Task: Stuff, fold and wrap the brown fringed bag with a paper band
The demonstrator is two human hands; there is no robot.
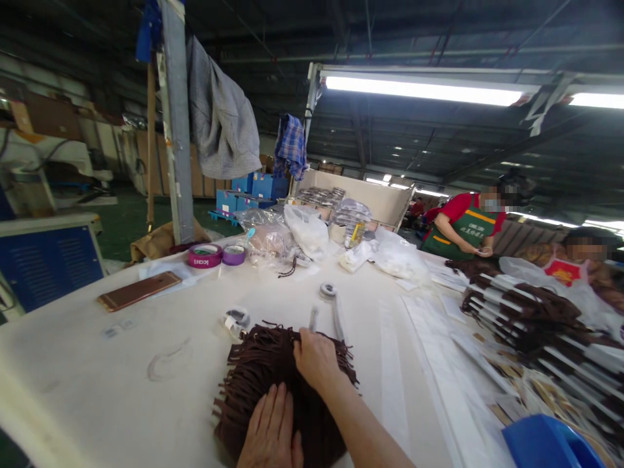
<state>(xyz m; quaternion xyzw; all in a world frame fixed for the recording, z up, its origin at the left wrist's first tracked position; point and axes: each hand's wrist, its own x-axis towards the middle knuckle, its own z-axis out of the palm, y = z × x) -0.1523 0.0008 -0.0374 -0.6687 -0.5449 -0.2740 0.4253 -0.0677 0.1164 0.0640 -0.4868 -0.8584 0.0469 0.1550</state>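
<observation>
A dark brown fringed piece (266, 377) lies on the white table (97, 364) in front of me. My left hand (271, 430) rests flat on its near part, fingers stretched out together. My right hand (318, 356) sits on the far edge of the piece with the fingers curled down onto the fringe. Just beyond it lie a small silvery tool (312, 317) and a white strip with a roll at its end (331, 296).
A phone (139, 290) lies at the left, with tape rolls (205, 255) and plastic bags (307, 231) at the back. Stacks of brown fringed pieces on white cards (531, 312) fill the right. Two people (463, 224) stand at the far right. A blue object (546, 442) sits at the lower right corner.
</observation>
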